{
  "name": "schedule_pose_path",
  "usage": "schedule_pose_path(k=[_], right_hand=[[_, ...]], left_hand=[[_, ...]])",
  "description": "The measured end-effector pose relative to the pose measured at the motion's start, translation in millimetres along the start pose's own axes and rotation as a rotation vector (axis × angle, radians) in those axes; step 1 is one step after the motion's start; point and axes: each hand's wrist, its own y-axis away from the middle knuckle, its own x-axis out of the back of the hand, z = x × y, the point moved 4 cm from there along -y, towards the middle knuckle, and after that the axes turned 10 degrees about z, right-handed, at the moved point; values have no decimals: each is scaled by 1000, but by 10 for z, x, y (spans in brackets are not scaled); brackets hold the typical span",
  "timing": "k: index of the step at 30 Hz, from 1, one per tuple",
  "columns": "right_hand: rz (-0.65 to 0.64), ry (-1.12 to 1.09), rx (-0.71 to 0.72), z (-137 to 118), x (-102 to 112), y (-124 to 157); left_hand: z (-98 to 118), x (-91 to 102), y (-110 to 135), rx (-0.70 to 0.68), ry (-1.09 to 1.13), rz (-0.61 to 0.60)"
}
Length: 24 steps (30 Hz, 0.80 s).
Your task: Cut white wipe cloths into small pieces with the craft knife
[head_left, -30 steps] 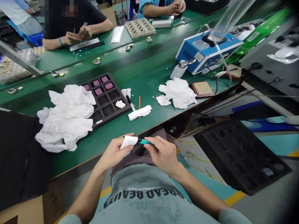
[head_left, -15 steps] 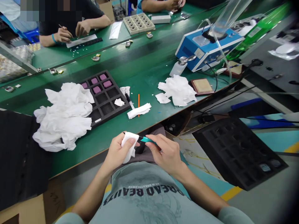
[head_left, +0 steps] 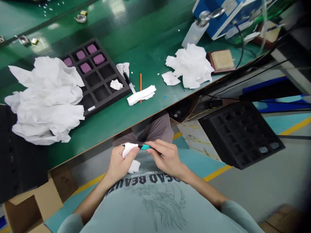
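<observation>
Close to my chest, my left hand (head_left: 119, 163) is closed around a small white wipe (head_left: 130, 150). My right hand (head_left: 165, 158) pinches a thin teal-handled tool (head_left: 145, 147) whose dark tip goes into the wipe. Both hands meet below the near edge of the green table (head_left: 126, 116), above my lap. On the table lies a black foam tray (head_left: 97, 81) with several purple pieces (head_left: 85, 68) in its far cells and a scrap of wipe in one cell.
A big heap of crumpled white wipes (head_left: 46, 100) lies left of the tray, a smaller heap (head_left: 191, 66) to the right. An orange stick (head_left: 140, 82), a syringe, a dispenser bottle (head_left: 194, 30) and a blue machine stand on the table. Another black tray (head_left: 240, 134) sits lower right; cardboard boxes (head_left: 31, 207) at lower left.
The view has tilted down and the people across the table have left it. My hands stay together, and the left fingers have shifted the wipe along the tool's tip.
</observation>
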Motion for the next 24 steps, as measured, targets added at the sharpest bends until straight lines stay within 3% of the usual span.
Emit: schedule_pose_path(k=[3, 10, 19, 24], right_hand=[[-38, -42, -34, 40, -20, 77], [-40, -28, -29, 40, 44, 186], [-39, -16, -27, 55, 58, 249], [5, 7, -2, 50, 117, 304]], left_hand=[[-37, -65, 26, 63, 54, -139], [-229, -25, 113, 226, 181, -319], [-279, -121, 126, 312, 233, -433], [-290, -57, 173, 360, 204, -480]])
